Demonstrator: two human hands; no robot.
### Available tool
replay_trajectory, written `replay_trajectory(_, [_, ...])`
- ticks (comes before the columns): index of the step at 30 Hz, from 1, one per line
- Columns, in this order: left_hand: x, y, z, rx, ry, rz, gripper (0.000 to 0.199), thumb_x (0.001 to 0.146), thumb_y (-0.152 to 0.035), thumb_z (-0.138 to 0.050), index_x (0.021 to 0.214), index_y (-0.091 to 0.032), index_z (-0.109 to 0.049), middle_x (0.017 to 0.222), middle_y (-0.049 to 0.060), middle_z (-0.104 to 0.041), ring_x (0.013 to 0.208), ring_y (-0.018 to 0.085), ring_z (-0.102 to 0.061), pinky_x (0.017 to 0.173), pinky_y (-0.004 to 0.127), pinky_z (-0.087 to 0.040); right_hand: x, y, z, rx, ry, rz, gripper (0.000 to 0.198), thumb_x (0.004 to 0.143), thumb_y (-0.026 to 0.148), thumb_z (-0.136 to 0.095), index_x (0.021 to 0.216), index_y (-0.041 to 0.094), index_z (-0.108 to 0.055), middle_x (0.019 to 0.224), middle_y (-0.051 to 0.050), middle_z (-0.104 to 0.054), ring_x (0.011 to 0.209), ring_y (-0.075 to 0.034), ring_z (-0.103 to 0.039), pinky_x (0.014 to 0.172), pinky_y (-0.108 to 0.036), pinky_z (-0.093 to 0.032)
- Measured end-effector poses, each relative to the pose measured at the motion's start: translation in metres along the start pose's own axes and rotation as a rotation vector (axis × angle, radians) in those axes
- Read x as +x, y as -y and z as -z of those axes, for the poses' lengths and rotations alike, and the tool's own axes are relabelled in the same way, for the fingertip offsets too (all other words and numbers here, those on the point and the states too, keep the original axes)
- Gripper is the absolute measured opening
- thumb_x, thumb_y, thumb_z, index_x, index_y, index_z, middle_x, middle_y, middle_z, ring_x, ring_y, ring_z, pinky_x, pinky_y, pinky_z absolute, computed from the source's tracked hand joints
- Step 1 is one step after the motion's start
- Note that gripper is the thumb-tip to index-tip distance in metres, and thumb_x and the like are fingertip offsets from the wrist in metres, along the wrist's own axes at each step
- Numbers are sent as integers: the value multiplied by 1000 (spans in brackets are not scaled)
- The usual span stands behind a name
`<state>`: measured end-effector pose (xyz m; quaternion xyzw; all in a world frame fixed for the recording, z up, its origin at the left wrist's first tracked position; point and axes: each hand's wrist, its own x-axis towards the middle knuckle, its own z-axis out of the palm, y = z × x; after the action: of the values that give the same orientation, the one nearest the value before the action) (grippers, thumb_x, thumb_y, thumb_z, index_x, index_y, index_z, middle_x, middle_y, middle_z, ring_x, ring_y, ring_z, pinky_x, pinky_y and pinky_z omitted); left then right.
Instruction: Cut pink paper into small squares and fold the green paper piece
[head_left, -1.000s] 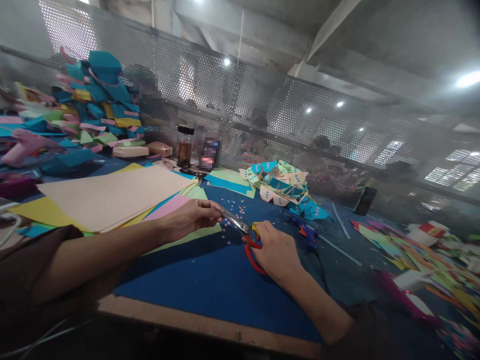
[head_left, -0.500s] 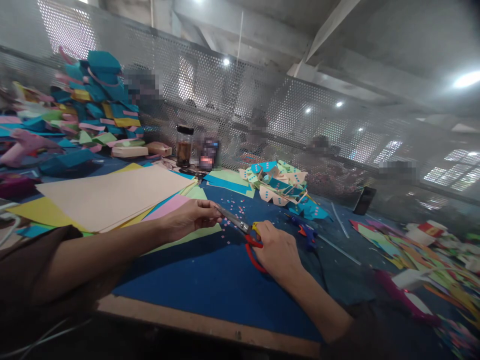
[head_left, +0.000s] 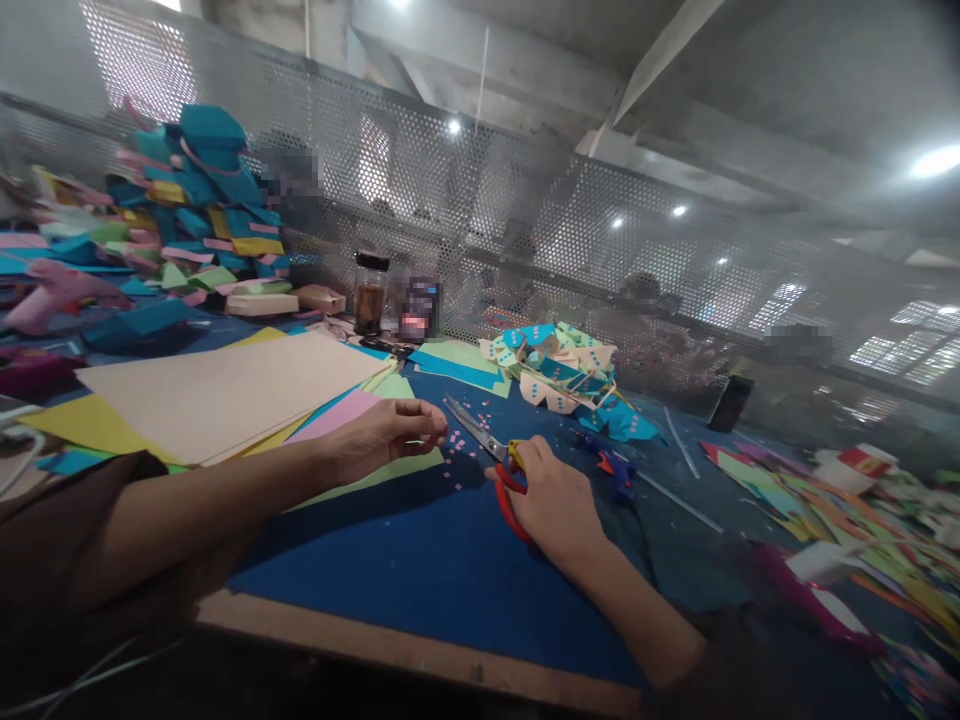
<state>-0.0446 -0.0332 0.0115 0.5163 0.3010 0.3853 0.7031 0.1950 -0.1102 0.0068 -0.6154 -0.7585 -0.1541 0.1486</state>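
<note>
My right hand (head_left: 556, 497) grips the scissors (head_left: 504, 492) by their red and yellow handles. Their metal blades point away to the upper left, slightly parted. Just left of the blade tips is my left hand (head_left: 390, 432), its thumb and fingertips pinched together. Whatever it may hold is too small or hidden to make out. Under and around the blades, tiny pink paper bits (head_left: 455, 445) lie scattered on the blue tabletop (head_left: 390, 570). Beneath my left forearm are a pink sheet and a green sheet (head_left: 409, 468).
Large cream paper sheets (head_left: 225, 390) lie at left. Dotted folded paper pieces (head_left: 559, 370) are piled ahead, with a blue glue gun (head_left: 616, 472) and glue sticks right of them. A jar (head_left: 370, 292) and a phone (head_left: 730, 402) stand near the mesh partition. Blue paper shapes (head_left: 206, 160) are stacked at far left.
The scissor blades have come away from my left fingertips and parted a little. My left hand stays nearly where it was, still pinched.
</note>
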Motion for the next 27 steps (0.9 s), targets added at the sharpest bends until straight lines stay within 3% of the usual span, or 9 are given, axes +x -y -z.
replay_trajectory(13, [1,-1,1,87,-13,-41,15,71,-28,-82,77,-18,-72,78,1,-68,77,13,-61,75,26,-47,1,-1,-3,-17,0,1,38,95,56,-47,99,21,-60,98,-3,-62,73,-19,-65,57,-30,-35])
replay_trajectory(17, [2,-3,1,266,-79,-116,18,72,-32,-79,82,-19,-73,81,2,-71,78,16,-63,79,30,-47,1,-2,-3,-9,-4,-9,37,96,55,-45,101,21,-60,99,-3,-62,74,-18,-65,58,-29,-35])
replay_trajectory(22, [6,-3,6,577,-193,-261,18,73,-38,-76,77,-20,-71,98,5,-74,97,22,-65,91,35,-46,2,-2,-2,9,-4,-8,34,95,54,-50,100,22,-60,99,-3,-62,75,-18,-65,58,-29,-35])
replay_trajectory(27, [10,-4,15,766,-272,-341,22,79,-42,-70,74,-21,-68,93,3,-74,93,22,-66,87,33,-45,4,-3,0,27,4,-33,35,93,55,-52,98,21,-60,99,-3,-62,76,-18,-64,59,-28,-36])
